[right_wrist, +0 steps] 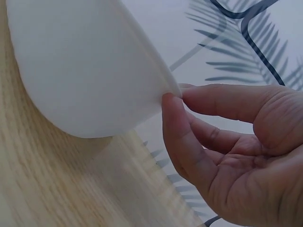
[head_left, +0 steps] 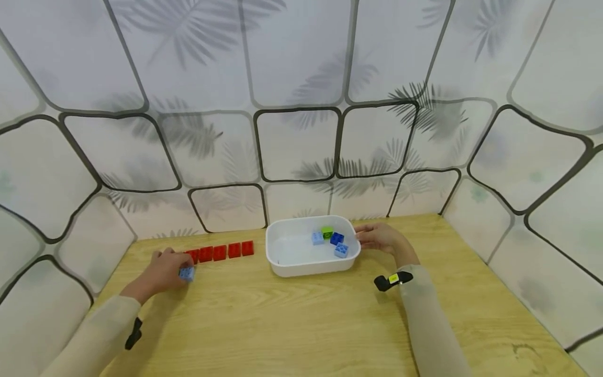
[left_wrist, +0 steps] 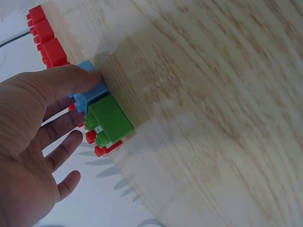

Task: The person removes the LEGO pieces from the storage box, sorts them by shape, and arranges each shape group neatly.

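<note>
The left hand [head_left: 162, 271] rests on the table [head_left: 301, 319] with its thumb and fingers pinching a light blue brick [head_left: 187, 273]. In the left wrist view that brick [left_wrist: 90, 94] sits flush against a green brick [left_wrist: 110, 119], just in front of the left end of the red row [head_left: 220, 252]. The other fingers are spread loosely and hold nothing.

The right hand [head_left: 379, 236] pinches the rim of the white tub [head_left: 278, 259] at its right end, thumb [right_wrist: 182, 137] below the lip and forefinger above; the remaining fingers curl gently. Inside the tub lie a few more bricks: two light blue, one dark blue [head_left: 336, 238], one green.

The brick looks like hard, smooth plastic: light, rigid, not fragile, and likely a little slippery on its flat faces. A pinch across two opposite side walls, below the studs, should hold it best. The tub seems thin-walled and light, so it would probably slide or tip easily; the rim is the natural place to steady it.
</note>
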{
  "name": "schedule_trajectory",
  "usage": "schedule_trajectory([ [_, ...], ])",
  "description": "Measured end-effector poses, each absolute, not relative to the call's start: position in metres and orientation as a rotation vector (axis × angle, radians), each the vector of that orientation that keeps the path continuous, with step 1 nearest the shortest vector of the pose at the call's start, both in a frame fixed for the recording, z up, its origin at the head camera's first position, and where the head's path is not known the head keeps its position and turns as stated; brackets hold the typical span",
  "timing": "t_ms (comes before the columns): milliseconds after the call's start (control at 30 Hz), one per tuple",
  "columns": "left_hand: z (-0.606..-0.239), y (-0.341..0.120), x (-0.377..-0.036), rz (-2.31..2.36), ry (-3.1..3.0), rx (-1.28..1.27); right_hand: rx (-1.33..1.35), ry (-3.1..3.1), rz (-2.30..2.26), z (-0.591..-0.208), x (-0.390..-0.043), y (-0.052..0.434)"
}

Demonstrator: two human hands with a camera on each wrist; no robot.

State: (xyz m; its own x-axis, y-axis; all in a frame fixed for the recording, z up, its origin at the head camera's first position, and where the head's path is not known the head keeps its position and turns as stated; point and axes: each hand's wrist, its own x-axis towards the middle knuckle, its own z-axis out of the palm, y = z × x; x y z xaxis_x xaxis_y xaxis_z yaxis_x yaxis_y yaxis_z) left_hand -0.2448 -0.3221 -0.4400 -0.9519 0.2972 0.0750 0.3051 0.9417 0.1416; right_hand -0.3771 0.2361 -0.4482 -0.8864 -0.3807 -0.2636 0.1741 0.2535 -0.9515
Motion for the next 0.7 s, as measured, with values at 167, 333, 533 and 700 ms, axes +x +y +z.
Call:
schedule_trajectory([
  [167,-0.4372,-0.3220,-0.2442,-0.250,-3.034,-0.452,-0.189,2.056,-1.676,-0.4437,-0.3823,0.2337],
  [333,-0.4371,-0.3217,-0.2436,-0.270,-3.035,-0.428,-0.204,2.052,-1.683,-0.4429,-0.3830,0.2323],
  [533,-0.4402,-0.3215,-0.2438,-0.277,-3.040,-0.420,-0.209,2.065,-1.669,-0.4459,-0.3811,0.2337],
  [700,-0.4408,-0.3199,-0.2437,-0.271,-3.039,-0.418,-0.199,2.072,-1.672,-0.4489,-0.3796,0.2348],
])
